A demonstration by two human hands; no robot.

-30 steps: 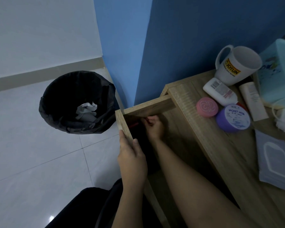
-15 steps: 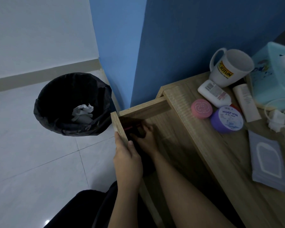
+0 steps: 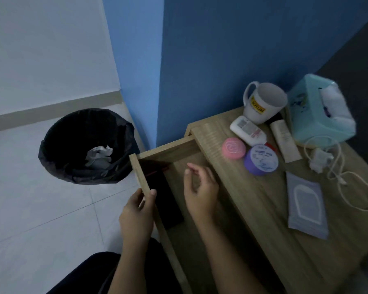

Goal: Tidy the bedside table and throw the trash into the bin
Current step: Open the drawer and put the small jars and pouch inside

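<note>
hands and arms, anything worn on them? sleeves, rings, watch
Nothing worn shows. The left hand and right hand are bare, with no gloves, rings or watch visible. Both forearms are bare to the frame edge, so no sleeves appear.

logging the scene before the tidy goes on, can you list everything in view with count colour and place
bin: 1, black liner, on the floor left of the table
crumpled paper: 1, white, inside the bin
bedside table: 1, light wood, right
drawer: 1, wood, pulled open
dark flat item: 1, black, in the drawer
mug: 1, white with yellow label, back of table
tissue box: 1, teal, back right
bottle: 1, white, lying by the mug
tube: 1, cream, lying beside the bottle
round tin: 1, pink
jar: 1, purple
charger with cable: 1, white
wipes pack: 1, grey-blue
left hand: on the drawer front
right hand: open, over the drawer
</note>
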